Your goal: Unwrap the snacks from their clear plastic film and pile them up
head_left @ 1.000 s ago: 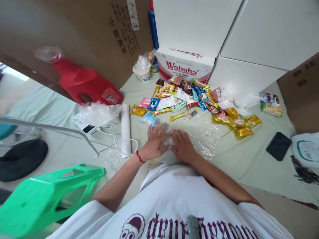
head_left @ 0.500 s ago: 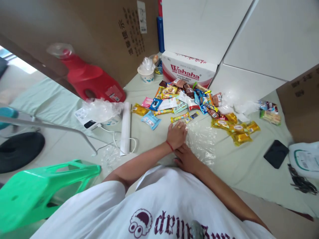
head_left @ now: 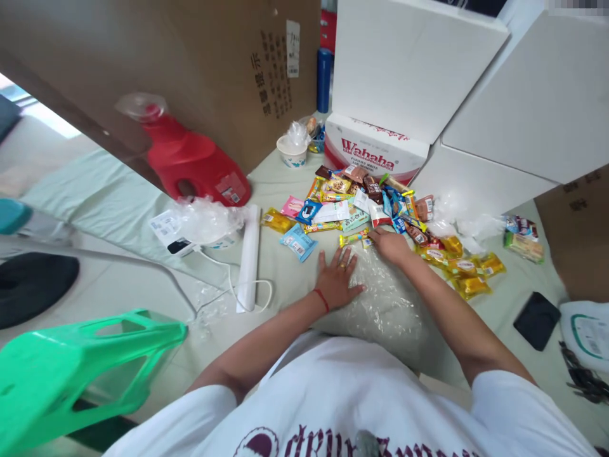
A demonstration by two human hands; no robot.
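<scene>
My left hand (head_left: 339, 279) lies flat with its fingers spread on the pale green cloth, its thumb beside a crumpled clear plastic bag (head_left: 380, 298). A red string circles that wrist. My right hand (head_left: 390, 246) is at the near edge of the snack pile, its fingers closed over a small snack packet (head_left: 366, 242) whose left end shows. Just above that packet lies a thin yellow snack stick (head_left: 353, 237). Mixed wrapped snacks (head_left: 368, 197) are heaped beyond both hands. A light blue packet (head_left: 298, 242) sits to the left, and golden-yellow packets (head_left: 469, 266) to the right.
A Wahaba-like printed carton (head_left: 375, 149) stands behind the heap. At left are a red jug (head_left: 195, 158), a white roll (head_left: 248, 260), a white cable (head_left: 228, 273) and a green stool (head_left: 95, 355). A black phone-like slab (head_left: 536, 320) lies at right. A paper cup (head_left: 292, 152) stands at the back.
My hands were together, the left over the right. They have parted: the left now lies spread on the cloth, and the right has reached forward to the small packet.
</scene>
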